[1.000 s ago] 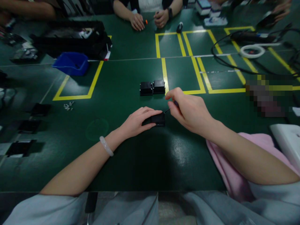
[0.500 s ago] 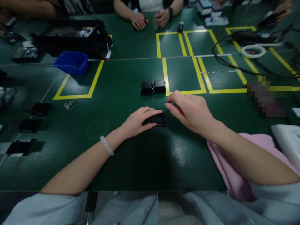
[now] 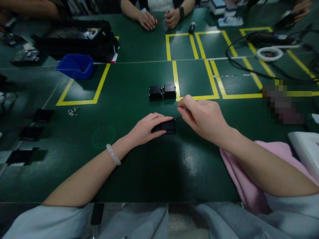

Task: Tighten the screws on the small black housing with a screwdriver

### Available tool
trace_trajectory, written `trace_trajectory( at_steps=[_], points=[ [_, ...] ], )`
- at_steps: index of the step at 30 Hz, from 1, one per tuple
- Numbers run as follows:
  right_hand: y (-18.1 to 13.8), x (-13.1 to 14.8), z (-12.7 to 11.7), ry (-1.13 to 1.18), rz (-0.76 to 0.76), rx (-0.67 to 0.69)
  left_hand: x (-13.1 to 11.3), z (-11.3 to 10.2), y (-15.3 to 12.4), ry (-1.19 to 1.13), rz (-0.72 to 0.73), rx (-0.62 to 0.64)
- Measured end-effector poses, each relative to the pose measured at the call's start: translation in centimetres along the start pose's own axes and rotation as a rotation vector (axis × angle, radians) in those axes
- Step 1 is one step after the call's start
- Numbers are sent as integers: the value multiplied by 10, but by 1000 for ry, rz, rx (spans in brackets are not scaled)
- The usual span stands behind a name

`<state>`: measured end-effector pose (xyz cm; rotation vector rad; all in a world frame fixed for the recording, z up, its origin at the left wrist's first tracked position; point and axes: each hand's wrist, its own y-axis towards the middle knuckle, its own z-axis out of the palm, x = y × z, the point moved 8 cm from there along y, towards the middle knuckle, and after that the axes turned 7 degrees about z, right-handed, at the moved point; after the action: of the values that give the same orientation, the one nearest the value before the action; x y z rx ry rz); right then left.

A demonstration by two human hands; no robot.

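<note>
My left hand [image 3: 146, 128] lies over a small black box-shaped part [image 3: 168, 126] on the green table [image 3: 154, 166], its fingers curled round the part's left side. My right hand [image 3: 203, 118] is closed in a pinch round a thin dark tool [image 3: 178, 117] whose tip touches the part's upper right corner. Two more black parts [image 3: 162, 92] sit side by side a little farther away, beside a yellow tape line.
A blue bin [image 3: 74, 66] and a black tray [image 3: 77, 38] stand at the far left. Small screws [image 3: 72, 112] and flat black pieces [image 3: 31, 132] lie at the left. Cables and a white ring [image 3: 268, 53] occupy the far right. Another person's hands [image 3: 159, 19] work across the table.
My right hand has shifted slightly while holding the tool at the part. My left hand has stayed on the part. The person opposite has moved their hands a little.
</note>
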<state>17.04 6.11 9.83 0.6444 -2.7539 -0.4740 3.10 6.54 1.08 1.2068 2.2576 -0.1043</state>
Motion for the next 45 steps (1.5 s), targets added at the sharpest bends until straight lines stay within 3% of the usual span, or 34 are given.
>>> trace_trajectory(
  at_steps=[45],
  points=[
    [-1, 3, 2, -16, -26, 14, 1, 1, -1, 26, 2, -7]
  ],
)
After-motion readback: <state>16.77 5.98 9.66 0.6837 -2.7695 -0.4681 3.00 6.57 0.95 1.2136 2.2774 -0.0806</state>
